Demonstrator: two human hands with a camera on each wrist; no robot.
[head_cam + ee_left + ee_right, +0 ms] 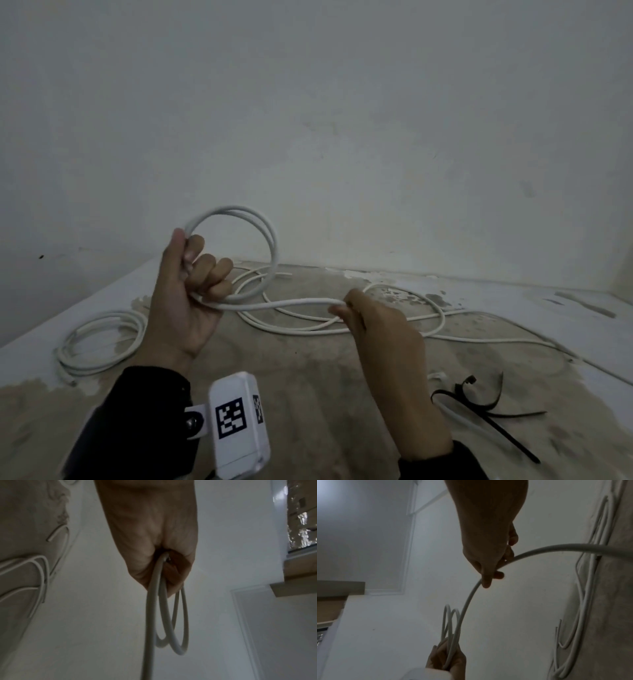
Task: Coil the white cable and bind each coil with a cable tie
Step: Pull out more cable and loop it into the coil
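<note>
My left hand (191, 274) is raised above the surface and grips a small coil of white cable (270, 240) of about two loops, fingers curled round the strands. In the left wrist view the same coil (178, 628) hangs from the left hand (159, 566). A straight stretch of cable (284, 303) runs from that fist to my right hand (356, 308), which pinches it between thumb and fingers. The right wrist view shows the right hand (489, 573) on the cable (467, 601). The remaining cable lies in loose loops (404, 322) on the surface.
A separate coiled white cable (99, 342) lies at the left on the surface. Several black cable ties (479, 407) lie at the right near my right forearm. A white wall (342, 120) stands just behind the stained, worn surface (308, 394).
</note>
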